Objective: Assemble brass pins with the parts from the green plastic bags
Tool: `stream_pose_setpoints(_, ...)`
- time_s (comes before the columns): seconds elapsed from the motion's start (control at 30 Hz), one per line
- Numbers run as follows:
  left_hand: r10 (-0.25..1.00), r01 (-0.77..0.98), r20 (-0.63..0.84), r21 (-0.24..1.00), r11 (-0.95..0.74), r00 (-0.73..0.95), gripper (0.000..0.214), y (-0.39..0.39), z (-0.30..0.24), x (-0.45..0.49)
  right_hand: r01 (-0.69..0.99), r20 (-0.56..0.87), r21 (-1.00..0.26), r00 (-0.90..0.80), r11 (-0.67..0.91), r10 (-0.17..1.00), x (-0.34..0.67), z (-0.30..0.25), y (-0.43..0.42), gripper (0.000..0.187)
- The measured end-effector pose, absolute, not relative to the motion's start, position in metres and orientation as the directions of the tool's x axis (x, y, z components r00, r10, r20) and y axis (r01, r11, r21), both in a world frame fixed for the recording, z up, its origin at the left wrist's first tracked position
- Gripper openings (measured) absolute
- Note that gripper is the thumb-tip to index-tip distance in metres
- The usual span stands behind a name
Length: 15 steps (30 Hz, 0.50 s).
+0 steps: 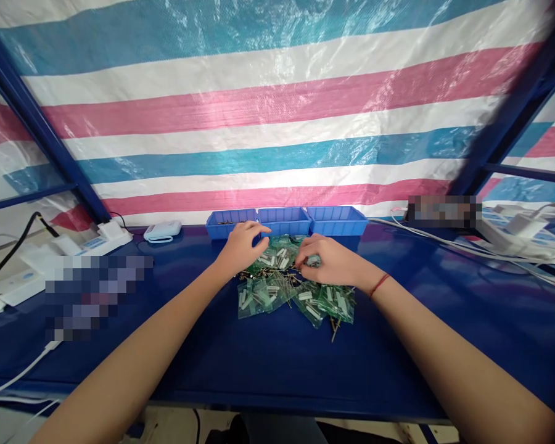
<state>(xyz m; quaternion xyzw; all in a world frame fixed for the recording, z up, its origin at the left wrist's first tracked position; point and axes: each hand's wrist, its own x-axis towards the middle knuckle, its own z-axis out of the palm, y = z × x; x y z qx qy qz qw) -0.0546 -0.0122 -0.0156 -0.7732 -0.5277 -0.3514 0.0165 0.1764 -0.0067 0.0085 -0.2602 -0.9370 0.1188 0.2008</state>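
My left hand [244, 245] hovers over the left side of the pile, just in front of the left blue bin. Its thumb and fingers are apart and I see nothing held in them. My right hand [330, 260] is over the right side of the pile, with fingers curled in and closed. What they hold, if anything, is too small to make out. Below both hands lie several clear, greenish plastic bags [254, 296] with small white pieces inside. Thin metal pins or screws [277, 279] are scattered loose among the bags.
Three blue plastic bins stand behind the pile: a left bin [219, 230] with small metal pieces, a middle bin [284, 226] and a right bin [340, 226]. White power strips [87, 250] and cables lie at both sides. A light-blue device [163, 231] sits back left on the blue table [240, 364].
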Motion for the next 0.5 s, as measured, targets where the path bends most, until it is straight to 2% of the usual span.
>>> stream_pose_setpoints(0.13,0.772,0.790,0.572,0.323,-0.521,0.275,0.019,-0.023,-0.012,-0.043,0.395,0.256,-0.332,-0.836,0.857,0.485,0.171,0.005,-0.012,0.011)
stream_pose_setpoints(0.27,0.753,0.775,0.595,0.322,-0.544,0.281,0.018,-0.029,-0.007,-0.040,0.379,0.235,-0.334,-0.853,0.863,0.466,0.170,0.004,-0.013,0.011)
stream_pose_setpoints(0.5,0.768,0.766,0.582,0.354,-0.536,0.269,0.018,-0.030,-0.006,-0.042,0.443,0.171,-0.312,-0.844,0.840,0.509,0.168,0.003,-0.014,0.012)
